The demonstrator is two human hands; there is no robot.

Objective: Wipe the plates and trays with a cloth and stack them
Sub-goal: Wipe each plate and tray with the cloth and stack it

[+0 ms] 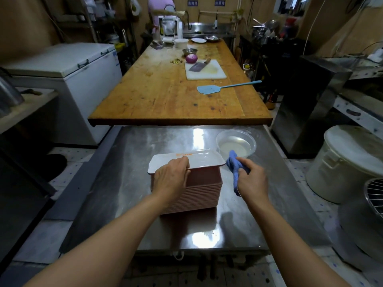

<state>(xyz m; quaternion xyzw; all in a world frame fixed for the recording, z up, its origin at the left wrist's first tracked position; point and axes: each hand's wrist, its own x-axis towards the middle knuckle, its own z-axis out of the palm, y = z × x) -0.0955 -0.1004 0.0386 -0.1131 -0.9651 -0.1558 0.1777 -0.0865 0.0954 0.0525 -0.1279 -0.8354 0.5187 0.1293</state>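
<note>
A stack of pink trays (192,195) stands on the steel desk (128,183), near its middle. The top tray (199,161) shows a white inside with an orange mark at its far edge and sits tilted, its near-left edge lifted off the stack. The left hand (171,176) grips that near-left edge, fingers curled over the rim and thumb along the side of the stack. The right hand (251,180) is just right of the stack, its fingers closed round a blue cloth (235,165); one end of the cloth sticks up beside the tray's right corner, the other hangs below the hand towards the desk. The cloth is close to the tray, but I cannot tell whether they touch.

Behind the cloth, a clear bowl (236,145) of cloudy water sits on the steel desk. Beyond it runs a long wooden desk (165,96) carrying a blue fly swatter (209,89), a white board (205,70) with a cleaver (199,66) on it, a red onion (191,58) and a small metal bowl (189,51). A white chest freezer (68,79) stands to the left, and a white lidded bucket (348,162) to the right on the floor.
</note>
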